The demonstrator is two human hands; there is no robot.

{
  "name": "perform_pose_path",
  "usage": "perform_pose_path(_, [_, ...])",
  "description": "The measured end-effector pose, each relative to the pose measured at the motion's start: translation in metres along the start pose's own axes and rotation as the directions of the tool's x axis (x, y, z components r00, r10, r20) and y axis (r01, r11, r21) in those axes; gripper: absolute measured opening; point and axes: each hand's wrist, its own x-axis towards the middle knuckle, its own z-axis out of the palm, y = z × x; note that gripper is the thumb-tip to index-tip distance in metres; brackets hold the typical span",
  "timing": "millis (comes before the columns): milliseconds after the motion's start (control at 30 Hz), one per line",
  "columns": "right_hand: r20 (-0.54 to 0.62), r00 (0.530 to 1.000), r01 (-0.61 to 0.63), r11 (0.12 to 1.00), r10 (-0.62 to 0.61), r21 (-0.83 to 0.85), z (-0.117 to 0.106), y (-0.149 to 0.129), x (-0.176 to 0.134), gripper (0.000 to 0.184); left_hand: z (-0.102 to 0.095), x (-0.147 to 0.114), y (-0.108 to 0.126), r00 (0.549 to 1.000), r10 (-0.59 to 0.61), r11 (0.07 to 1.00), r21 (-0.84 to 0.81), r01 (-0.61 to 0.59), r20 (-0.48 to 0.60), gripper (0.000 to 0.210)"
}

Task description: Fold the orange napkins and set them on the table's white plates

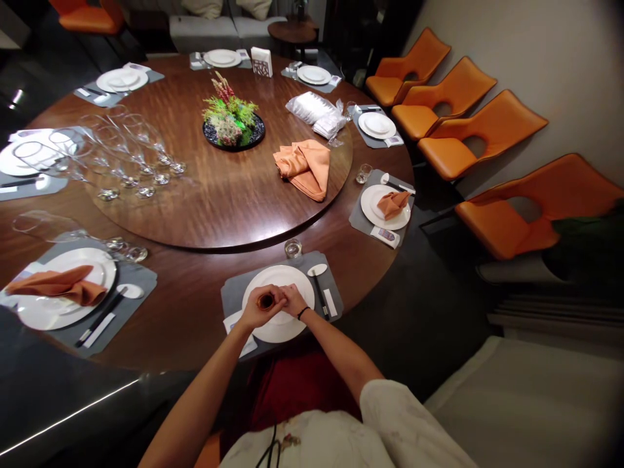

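My left hand (260, 309) is closed around a rolled orange napkin (266, 300), whose round hollow end faces up with a dark inside. My right hand (294, 301) is closed too, its fingers meeting those of the left; what lies inside its grip is hidden. Both hands are above the white plate (277, 335) on a grey placemat (234, 290). Beside the plate lie black chopsticks (320, 296) and a white spoon (318, 270). A small glass (293, 248) stands behind it, and a white packet (247, 346) lies at its left edge.
On the turntable (219, 221) are folded orange napkins (307, 166), a plant centrepiece (229, 117), a plastic-wrapped bundle (314, 112) and several wine glasses (131, 153). Napkins sit on the left plate (29, 318) and right plate (373, 211). Orange chairs (487, 130) line the wall.
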Motion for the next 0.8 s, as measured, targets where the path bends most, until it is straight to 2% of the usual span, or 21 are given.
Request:
perform_pose_path(100, [-0.034, 0.999, -0.015, 1.000, 0.016, 0.007, -0.001, -0.002, -0.003, 0.043, -0.014, 0.001, 0.025, 0.989, 0.078, 0.984, -0.152, -0.097, -0.127, 0.031])
perform_pose_path(167, [-0.046, 0.999, -0.015, 1.000, 0.016, 0.025, -0.002, -0.005, -0.004, 0.050, -0.033, -0.005, 0.025, 0.950, 0.067, 0.956, -0.252, -0.149, -0.306, 0.036])
perform_pose_path(200, [-0.051, 0.999, -0.010, 0.999, 0.012, 0.032, -0.003, -0.006, -0.005, 0.054, -0.044, -0.013, 0.018, 0.916, 0.023, 0.958, -0.254, -0.135, -0.401, 0.038])
perform_pose_path(267, [-0.063, 0.998, 0.008, 1.000, -0.007, 0.029, -0.007, -0.010, -0.011, 0.067, -0.064, -0.041, -0.014, 0.833, -0.115, 0.987, -0.153, 0.036, -0.541, 0.039])
perform_pose_path(300, [-0.068, 0.997, 0.024, 1.000, -0.023, 0.018, -0.010, -0.011, -0.016, 0.074, -0.071, -0.060, -0.036, 0.798, -0.171, 0.979, -0.013, 0.201, -0.578, 0.041])
perform_pose_path(333, [-0.076, 0.996, 0.043, 0.999, -0.043, 0.003, -0.015, -0.011, -0.021, 0.081, -0.075, -0.081, -0.061, 0.786, -0.235, 0.918, 0.135, 0.373, -0.572, 0.045])
perform_pose_path(367, [-0.091, 0.994, 0.058, 0.998, -0.059, -0.013, -0.022, -0.011, -0.028, 0.086, -0.076, -0.103, -0.087, 0.778, -0.276, 0.833, 0.264, 0.486, -0.564, 0.055])
perform_pose_path(400, [-0.115, 0.991, 0.061, 0.998, -0.065, -0.030, -0.031, -0.009, -0.035, 0.088, -0.074, -0.125, -0.111, 0.784, -0.297, 0.759, 0.363, 0.540, -0.545, 0.065])
perform_pose_path(500, [-0.271, 0.962, -0.045, 0.995, 0.019, -0.090, -0.070, 0.001, -0.048, 0.079, -0.060, -0.177, -0.167, 0.836, -0.357, 0.594, 0.589, 0.548, -0.418, 0.080])
perform_pose_path(567, [-0.405, 0.905, -0.184, 0.978, 0.130, -0.098, -0.103, 0.010, -0.044, 0.065, -0.053, -0.195, -0.185, 0.872, -0.347, 0.546, 0.682, 0.487, -0.346, 0.081])
perform_pose_path(667, [-0.539, 0.759, -0.395, 0.916, 0.366, 0.066, -0.153, 0.025, -0.010, 0.054, -0.057, -0.200, -0.193, 0.914, -0.296, 0.532, 0.746, 0.400, -0.278, 0.082])
perform_pose_path(733, [-0.538, 0.646, -0.498, 0.833, 0.542, 0.241, -0.183, 0.035, 0.028, 0.049, -0.064, -0.199, -0.195, 0.931, -0.279, 0.539, 0.764, 0.355, -0.236, 0.084])
perform_pose_path(800, [-0.499, 0.560, -0.561, 0.746, 0.662, 0.360, -0.207, 0.045, 0.071, 0.040, -0.070, -0.200, -0.198, 0.941, -0.275, 0.544, 0.775, 0.321, -0.197, 0.086])
